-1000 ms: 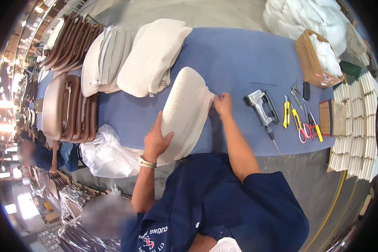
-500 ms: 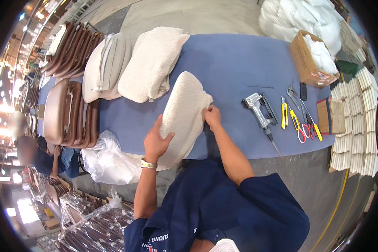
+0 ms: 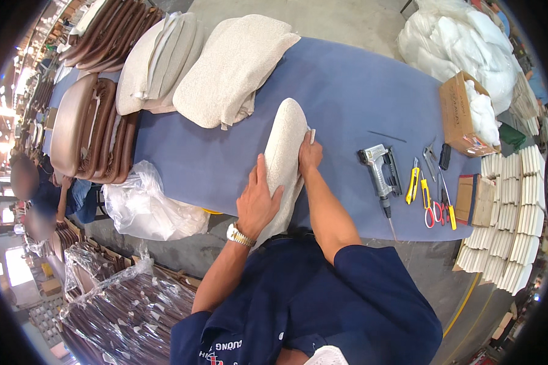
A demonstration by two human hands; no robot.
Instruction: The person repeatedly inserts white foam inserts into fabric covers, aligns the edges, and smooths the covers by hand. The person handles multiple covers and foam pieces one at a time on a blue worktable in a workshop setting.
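A cream fabric-covered pad, shaped like a seat cushion [image 3: 284, 131], stands tilted on its edge at the table's front, its rounded end pointing away from me. My left hand [image 3: 257, 199] holds its left side, fingers long against the fabric and thumb across the near face. On the other side my right hand [image 3: 310, 155] is closed on the pad's right edge, where a flap of cloth shows above the fingers. The right fingertips are partly hidden behind the pad. The pad's lower end comes close to my shirt.
The blue table [image 3: 341, 79] bears cream fabric covers [image 3: 231, 67], brown padded seats [image 3: 73, 128], a staple gun [image 3: 380, 173], a yellow cutter [image 3: 413, 182] and scissors [image 3: 429, 210]. A carton [image 3: 460, 115] stands at right, beside stacked white pieces [image 3: 505, 213]. Clear plastic [image 3: 152, 207] hangs at the left front.
The pad has been turned more onto its edge and looks narrower. My left hand has slid onto its side, and my right hand has moved up along the edge. The view has shifted.
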